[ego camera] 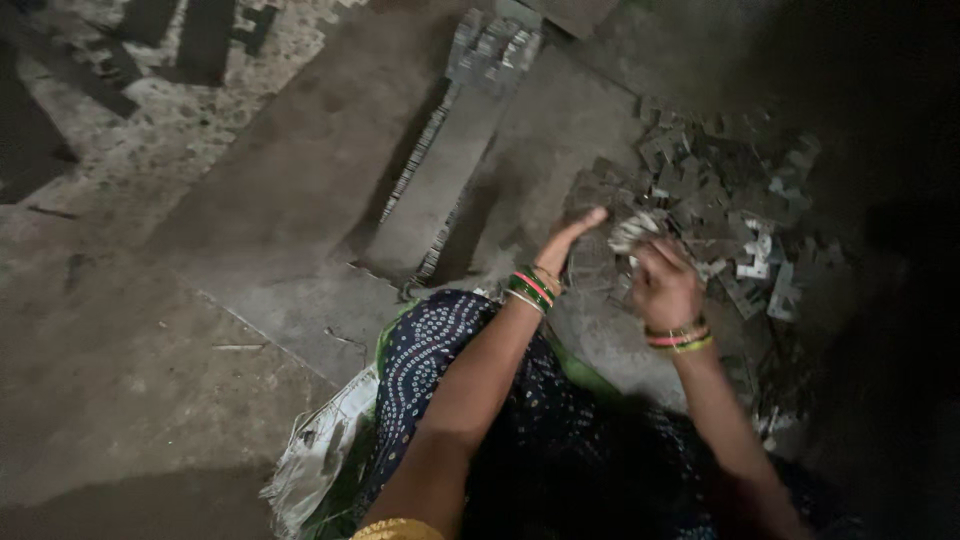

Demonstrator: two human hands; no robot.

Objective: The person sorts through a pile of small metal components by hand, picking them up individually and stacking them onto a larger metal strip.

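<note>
- R hand: fingers curled shut round a small bunch of light metal pieces; the bunch sticks out past the thumb, above the knuckles. Red, green and yellow bangles at the wrist.
- L hand: fingers straight and together, tips at the bunch's L edge. Looks flat against it, not gripping; exact contact hard to tell, dim light.
- Step, as I read it: gathering and squaring up a handful of pieces, L palm tapping them flush vs. the R grip.
- Next move prob. needs: R grip kept tight so nothing slips, L hand pressing the loose ends level.
- Just beyond the hands: pile of same flat grey stamped pieces, loose, spread to the R, partly in shadow.
- L of pile: long flat strip lying on the floor, rows of pieces packed along its edges, stacked cluster at far end.
- Under forearms: dark dotted cloth over the knee.
- Floor: rough concrete.
</note>
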